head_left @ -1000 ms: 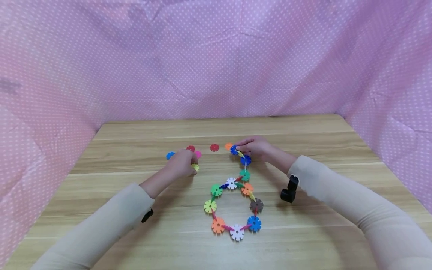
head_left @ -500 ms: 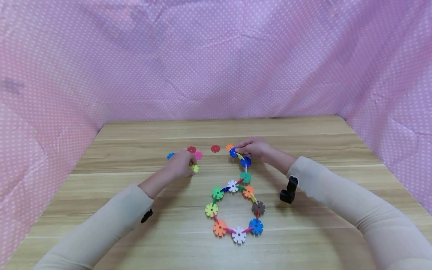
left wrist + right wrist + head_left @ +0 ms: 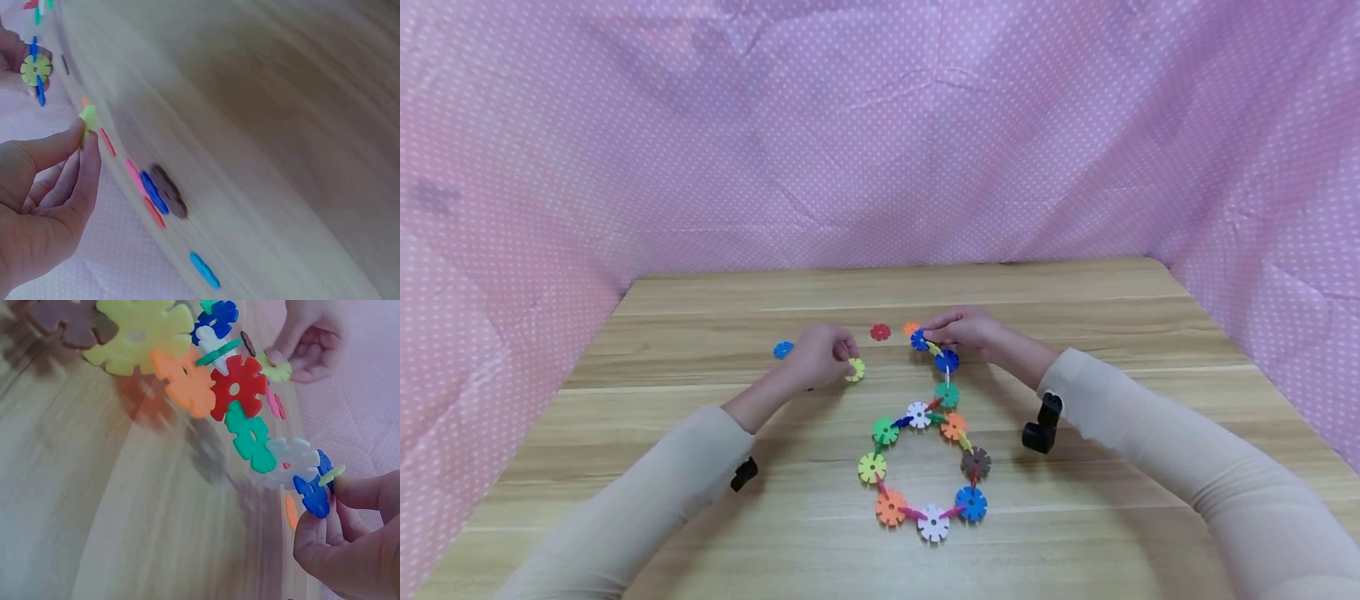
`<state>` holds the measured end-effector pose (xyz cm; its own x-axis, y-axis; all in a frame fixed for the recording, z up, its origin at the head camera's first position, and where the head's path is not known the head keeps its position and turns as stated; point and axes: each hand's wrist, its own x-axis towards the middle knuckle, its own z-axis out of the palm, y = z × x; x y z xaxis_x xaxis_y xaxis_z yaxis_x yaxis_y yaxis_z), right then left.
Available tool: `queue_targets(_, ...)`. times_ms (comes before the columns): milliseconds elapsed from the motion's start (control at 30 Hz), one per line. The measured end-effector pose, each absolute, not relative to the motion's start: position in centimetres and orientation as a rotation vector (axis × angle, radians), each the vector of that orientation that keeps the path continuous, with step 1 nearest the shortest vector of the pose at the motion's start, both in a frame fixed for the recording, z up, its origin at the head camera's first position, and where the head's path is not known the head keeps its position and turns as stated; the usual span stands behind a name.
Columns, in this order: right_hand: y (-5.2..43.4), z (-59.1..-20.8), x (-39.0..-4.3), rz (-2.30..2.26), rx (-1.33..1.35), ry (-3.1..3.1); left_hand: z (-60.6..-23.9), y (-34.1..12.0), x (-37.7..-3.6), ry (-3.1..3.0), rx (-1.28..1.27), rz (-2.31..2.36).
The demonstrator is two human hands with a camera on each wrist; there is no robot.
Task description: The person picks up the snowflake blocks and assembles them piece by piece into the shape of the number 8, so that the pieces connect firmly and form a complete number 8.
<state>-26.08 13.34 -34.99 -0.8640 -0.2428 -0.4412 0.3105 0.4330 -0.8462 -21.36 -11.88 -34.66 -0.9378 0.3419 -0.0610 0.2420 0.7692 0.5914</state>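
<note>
In the head view my left hand (image 3: 820, 358) pinches a yellow snowflake disc (image 3: 855, 370) between thumb and fingertips. The left wrist view shows this yellow disc (image 3: 89, 115) nearly edge-on, above the table. My right hand (image 3: 967, 327) grips the blue snowflake disc (image 3: 918, 339) at the far end of a chain of slotted discs. From there the chain runs through a second blue disc (image 3: 947, 360) and a green disc (image 3: 947, 395) to a closed ring, whose white disc (image 3: 933, 523) lies nearest me. Neighbouring discs interlock by their slots.
Loose discs lie towards the back: a red one (image 3: 880, 332), an orange one (image 3: 912, 329) and a light blue one (image 3: 783, 350). Brown (image 3: 169, 190), dark blue (image 3: 154, 192) and pink (image 3: 134, 174) discs show in the left wrist view. Pink dotted cloth (image 3: 880, 167) surrounds the wooden table.
My left hand has moved right with the yellow disc, closer to the chain's end, now covering the pink disc and the left red disc in the head view. The right hand stays nearly still.
</note>
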Motion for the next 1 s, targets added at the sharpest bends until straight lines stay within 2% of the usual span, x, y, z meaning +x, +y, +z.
queue_targets(567,11.6,-35.5,-25.9,-1.503,0.017,2.117,-35.1,-9.5,-23.2,2.657,0.209,1.289)
queue_targets(1000,11.4,-35.4,-26.0,-1.558,0.023,2.069,-35.5,-8.6,-24.0,2.759,0.420,1.289)
